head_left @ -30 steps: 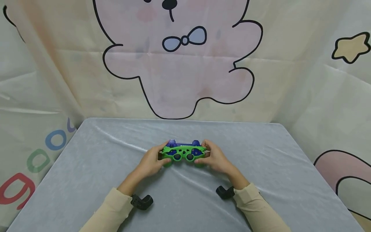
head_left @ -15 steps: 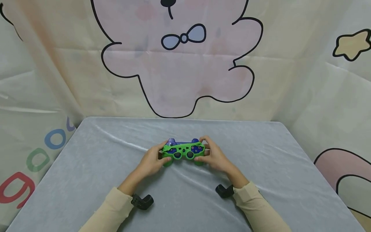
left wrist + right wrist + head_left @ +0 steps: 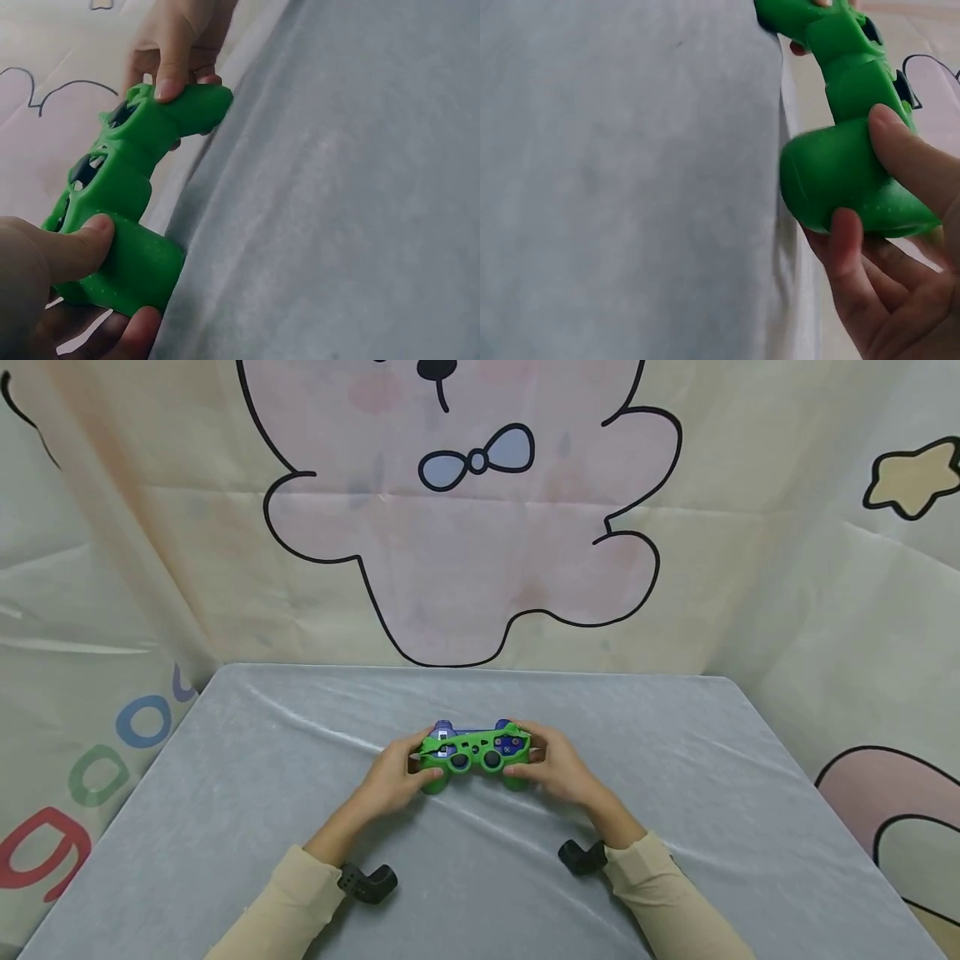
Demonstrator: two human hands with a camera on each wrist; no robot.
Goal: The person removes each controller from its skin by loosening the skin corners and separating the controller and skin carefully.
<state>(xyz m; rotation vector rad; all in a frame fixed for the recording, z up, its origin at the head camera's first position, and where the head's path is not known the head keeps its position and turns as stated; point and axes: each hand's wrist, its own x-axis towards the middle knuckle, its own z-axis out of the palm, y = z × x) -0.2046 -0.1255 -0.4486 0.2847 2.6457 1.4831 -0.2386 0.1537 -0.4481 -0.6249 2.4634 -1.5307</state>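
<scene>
A blue game controller (image 3: 512,744) with a green rubbery cover (image 3: 474,747) over much of it is held between both hands above the cloth. Blue shows at its top edge and through the cover's openings, beside two dark thumbsticks. My left hand (image 3: 393,777) grips the left end, thumb on the green grip (image 3: 142,262) and fingers curled beneath. Around the right end, my right hand (image 3: 558,768) has its thumb on the front and its index finger at the top corner. From the right wrist view, its other fingers curl under the rounded green grip (image 3: 832,172).
A pale grey-blue cloth (image 3: 480,877) covers the table. Behind it hangs a cream curtain (image 3: 720,568) printed with a cartoon animal. Black wrist-worn devices (image 3: 367,883) sit at both cuffs.
My right index finger lifted off the top corner, then came back down onto it. The cover's right edge sits closer in, showing more of the blue button area. My left hand stays put.
</scene>
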